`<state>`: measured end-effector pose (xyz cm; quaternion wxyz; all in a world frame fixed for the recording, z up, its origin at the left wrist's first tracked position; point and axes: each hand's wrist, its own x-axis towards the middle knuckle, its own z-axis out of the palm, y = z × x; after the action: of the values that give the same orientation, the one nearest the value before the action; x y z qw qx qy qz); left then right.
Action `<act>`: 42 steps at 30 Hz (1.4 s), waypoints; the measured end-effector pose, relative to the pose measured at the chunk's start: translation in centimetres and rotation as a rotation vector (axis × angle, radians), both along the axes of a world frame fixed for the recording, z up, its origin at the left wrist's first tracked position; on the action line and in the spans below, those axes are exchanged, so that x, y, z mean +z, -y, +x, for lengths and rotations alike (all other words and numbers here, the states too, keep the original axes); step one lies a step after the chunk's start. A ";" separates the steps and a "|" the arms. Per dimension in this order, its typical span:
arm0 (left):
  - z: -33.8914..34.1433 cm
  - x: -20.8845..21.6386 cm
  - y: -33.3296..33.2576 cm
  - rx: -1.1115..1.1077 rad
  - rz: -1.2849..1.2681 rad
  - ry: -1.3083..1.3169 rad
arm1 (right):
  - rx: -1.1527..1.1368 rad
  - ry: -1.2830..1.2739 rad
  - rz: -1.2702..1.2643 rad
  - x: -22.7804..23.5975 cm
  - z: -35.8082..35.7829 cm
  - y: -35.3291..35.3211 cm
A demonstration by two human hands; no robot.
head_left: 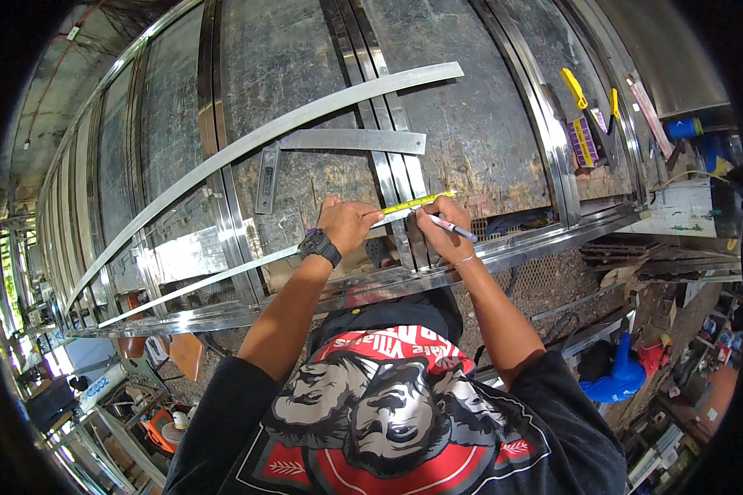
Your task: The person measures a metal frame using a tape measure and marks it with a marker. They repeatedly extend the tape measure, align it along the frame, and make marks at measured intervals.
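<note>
My left hand, with a watch on its wrist, is closed at the left end of a short stretch of yellow tape measure blade. Beneath it runs a long thin metal strip, coming up from the lower left. My right hand grips a white marker pen with a dark blue end, its fingers touching the strip beside the tape. The pen's tip is hidden by the fingers. Just beyond my hands, a metal try square lies across the bars.
A long, flat metal bar lies across the shiny metal frame over dark, scuffed boards. Yellow-handled tools and a purple box sit at the right. Below right, a person in blue is bent low.
</note>
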<state>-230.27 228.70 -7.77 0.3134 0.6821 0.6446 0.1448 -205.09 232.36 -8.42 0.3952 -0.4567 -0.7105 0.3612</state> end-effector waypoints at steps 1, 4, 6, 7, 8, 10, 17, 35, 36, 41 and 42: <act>0.0 0.0 0.0 0.001 -0.003 0.002 | 0.004 -0.007 0.002 -0.1 0.0 0.0; 0.0 -0.2 0.0 0.001 0.008 0.002 | 0.003 -0.008 -0.003 -0.3 0.1 0.0; 0.0 -0.2 0.0 -0.001 0.013 -0.005 | 0.001 -0.004 -0.003 -0.4 0.1 0.0; 0.0 -0.2 0.0 -0.002 0.012 -0.008 | 0.000 -0.001 0.002 -0.4 0.1 0.0; -0.1 -0.2 -0.3 -0.005 0.017 -0.012 | -0.002 0.001 0.011 -0.4 0.0 -0.3; -0.2 0.0 -0.8 -0.011 0.003 -0.022 | -0.006 0.019 0.012 -0.4 -0.2 -0.7; -0.1 0.1 -0.8 -0.001 0.001 -0.009 | -0.017 0.048 0.012 -0.4 -0.2 -0.7; 0.0 0.8 -0.8 0.006 -0.014 0.010 | -0.029 -0.023 -0.082 -0.3 0.2 -0.3; 0.0 0.7 -0.8 0.007 -0.017 0.011 | -0.031 -0.027 -0.074 -0.4 0.2 -0.3; 0.0 0.0 -0.6 0.020 0.033 0.001 | -0.021 -0.017 -0.103 -0.3 0.2 -0.1; 0.0 -0.1 -0.6 0.019 0.025 0.002 | -0.018 -0.023 -0.096 -0.3 0.2 -0.1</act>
<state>-230.31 229.32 -7.84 0.3040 0.6795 0.6491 0.1567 -204.85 232.43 -8.74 0.3843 -0.4773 -0.6835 0.3967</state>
